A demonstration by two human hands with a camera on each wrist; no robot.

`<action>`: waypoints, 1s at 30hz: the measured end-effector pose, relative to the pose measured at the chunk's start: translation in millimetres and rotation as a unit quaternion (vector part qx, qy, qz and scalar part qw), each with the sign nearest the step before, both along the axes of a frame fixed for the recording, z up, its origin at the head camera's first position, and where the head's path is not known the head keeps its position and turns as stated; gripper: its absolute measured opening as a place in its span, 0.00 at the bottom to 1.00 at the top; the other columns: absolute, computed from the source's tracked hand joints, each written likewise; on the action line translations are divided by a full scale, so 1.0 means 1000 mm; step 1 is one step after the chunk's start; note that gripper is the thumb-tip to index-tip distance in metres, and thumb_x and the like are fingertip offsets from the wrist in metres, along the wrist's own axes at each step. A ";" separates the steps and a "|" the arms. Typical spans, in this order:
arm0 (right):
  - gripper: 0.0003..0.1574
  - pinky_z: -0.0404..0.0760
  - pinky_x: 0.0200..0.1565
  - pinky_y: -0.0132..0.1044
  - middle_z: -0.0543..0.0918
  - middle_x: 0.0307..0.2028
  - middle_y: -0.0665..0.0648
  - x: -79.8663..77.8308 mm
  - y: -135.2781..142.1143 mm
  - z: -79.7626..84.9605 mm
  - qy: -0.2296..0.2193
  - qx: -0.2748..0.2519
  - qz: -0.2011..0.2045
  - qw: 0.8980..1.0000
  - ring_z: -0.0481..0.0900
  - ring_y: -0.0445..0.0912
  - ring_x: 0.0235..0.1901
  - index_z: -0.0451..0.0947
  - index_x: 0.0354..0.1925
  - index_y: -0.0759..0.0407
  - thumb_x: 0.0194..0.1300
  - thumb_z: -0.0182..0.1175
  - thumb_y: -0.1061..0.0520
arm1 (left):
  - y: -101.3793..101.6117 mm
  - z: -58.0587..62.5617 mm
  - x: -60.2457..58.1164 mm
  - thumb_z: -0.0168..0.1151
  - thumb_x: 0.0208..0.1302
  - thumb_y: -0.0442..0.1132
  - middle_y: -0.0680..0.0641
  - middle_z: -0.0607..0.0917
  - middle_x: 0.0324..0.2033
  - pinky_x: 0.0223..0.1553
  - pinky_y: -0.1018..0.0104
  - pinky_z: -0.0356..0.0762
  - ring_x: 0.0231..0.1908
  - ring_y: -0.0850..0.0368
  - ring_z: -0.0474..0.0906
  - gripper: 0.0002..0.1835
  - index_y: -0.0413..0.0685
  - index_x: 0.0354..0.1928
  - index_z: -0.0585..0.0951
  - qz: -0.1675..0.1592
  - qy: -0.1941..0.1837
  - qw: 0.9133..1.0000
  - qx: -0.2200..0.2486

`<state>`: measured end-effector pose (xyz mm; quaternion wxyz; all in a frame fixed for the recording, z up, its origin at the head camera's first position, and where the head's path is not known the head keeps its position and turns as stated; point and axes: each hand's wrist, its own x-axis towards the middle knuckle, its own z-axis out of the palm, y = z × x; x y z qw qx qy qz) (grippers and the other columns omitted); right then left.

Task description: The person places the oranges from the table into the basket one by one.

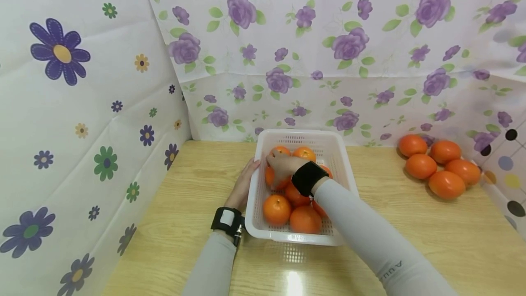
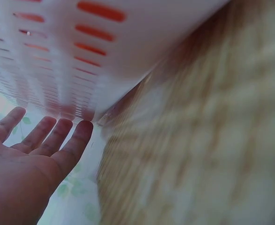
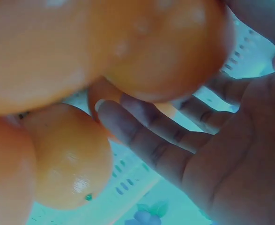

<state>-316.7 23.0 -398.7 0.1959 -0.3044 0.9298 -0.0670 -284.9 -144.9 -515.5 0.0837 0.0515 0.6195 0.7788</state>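
Observation:
A white slotted plastic basket [image 1: 349, 172] stands on the table with several oranges inside, one of them a front-left orange [image 1: 277, 209]. My right hand [image 1: 285, 166] reaches into its left rear part. In the right wrist view, the fingers [image 3: 146, 145] and thumb lie round an orange [image 3: 170, 51], with another orange [image 3: 69, 157] below it. Outside the basket, my left hand [image 1: 245, 184] rests along the left wall. The left wrist view shows the fingertips [image 2: 85, 129] of its extended fingers at the slotted side wall [image 2: 43, 61].
Several smooth orange-red fruits [image 1: 436, 166], like tomatoes, lie grouped on the wooden table [image 1: 394, 223] at the right. Flower-printed white cloth [image 1: 263, 49] hangs behind the table, with another floral cloth [image 1: 82, 118] along its left side.

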 end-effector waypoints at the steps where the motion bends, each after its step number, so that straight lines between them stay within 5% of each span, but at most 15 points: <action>1: 0.39 0.76 0.60 0.46 0.75 0.60 0.56 0.001 0.001 0.002 -0.015 -0.011 -0.011 1.000 0.74 0.51 0.53 0.71 0.64 0.54 0.57 0.74 0.56 | 0.000 0.000 0.000 0.48 0.77 0.67 0.46 0.62 0.77 0.70 0.40 0.63 0.73 0.43 0.62 0.37 0.65 0.82 0.57 0.002 -0.001 1.000 -0.001; 10: 0.40 0.72 0.65 0.50 0.70 0.71 0.59 0.002 0.006 0.012 -0.065 -0.031 -0.030 0.997 0.70 0.52 0.58 0.73 0.69 0.53 0.60 0.71 0.61 | 0.001 0.001 0.000 0.50 0.75 0.67 0.46 0.62 0.78 0.71 0.40 0.63 0.73 0.43 0.62 0.39 0.64 0.82 0.57 0.010 -0.008 1.000 -0.006; 20: 0.39 0.76 0.63 0.52 0.76 0.66 0.57 -0.002 0.011 0.020 -0.113 -0.054 -0.031 0.992 0.74 0.52 0.55 0.71 0.72 0.56 0.63 0.68 0.59 | 0.001 0.000 -0.001 0.48 0.77 0.66 0.45 0.59 0.79 0.71 0.39 0.62 0.74 0.41 0.60 0.39 0.62 0.83 0.54 0.011 -0.005 1.000 -0.009; 30: 0.28 0.76 0.44 0.41 0.81 0.49 0.54 -0.001 0.024 0.034 -0.082 -0.051 0.046 0.994 0.76 0.50 0.42 0.75 0.66 0.56 0.72 0.65 0.51 | 0.001 0.001 0.000 0.50 0.77 0.65 0.44 0.63 0.77 0.69 0.41 0.66 0.72 0.42 0.64 0.39 0.61 0.83 0.55 0.013 -0.011 1.000 -0.004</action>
